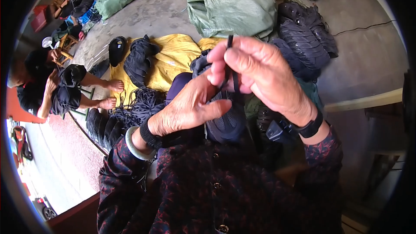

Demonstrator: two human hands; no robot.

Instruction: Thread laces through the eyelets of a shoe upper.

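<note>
A dark mesh shoe piece (226,123) is placed at the lap, seemingly so that both hands are left free. Just beyond, a black cord (230,41) is pinched between thumb and fingers of the right hand (268,69), presumably for fine control; whether it is gripped by the left hand (186,108) cannot be told. Farther left, black laces (145,104) are heaped near a yellow sheet (173,54), probably spread for cleanliness. A green sack (229,6) is set far off.
</note>
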